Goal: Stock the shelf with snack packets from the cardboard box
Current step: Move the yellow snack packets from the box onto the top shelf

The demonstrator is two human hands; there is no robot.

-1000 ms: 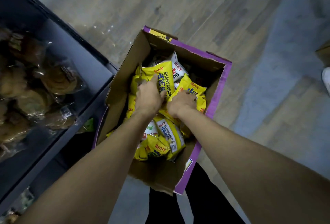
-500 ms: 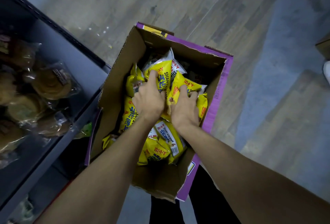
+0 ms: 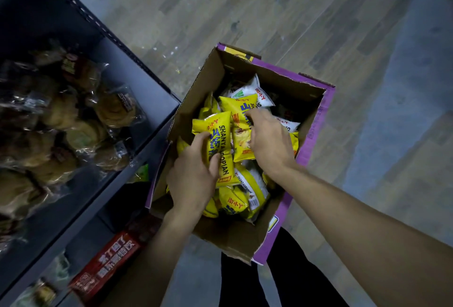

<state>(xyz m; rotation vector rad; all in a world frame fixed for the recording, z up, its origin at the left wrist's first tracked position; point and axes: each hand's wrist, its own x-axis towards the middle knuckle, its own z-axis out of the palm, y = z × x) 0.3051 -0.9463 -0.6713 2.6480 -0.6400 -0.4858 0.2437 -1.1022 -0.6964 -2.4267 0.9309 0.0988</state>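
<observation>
Yellow snack packets; purple-edged brown cardboard box.

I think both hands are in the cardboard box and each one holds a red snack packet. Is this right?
Not quite. In the head view the left hand holds a yellow packet and the right hand a second yellow packet, both in the cardboard box; neither is red.

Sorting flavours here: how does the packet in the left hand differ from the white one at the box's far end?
The yellow packet is gripped by the left hand; the white packet lies untouched, partly covered by another packet. The yellow packet shows blue lettering; the white packet, red. Both are sealed pouches in the cardboard box.
</observation>
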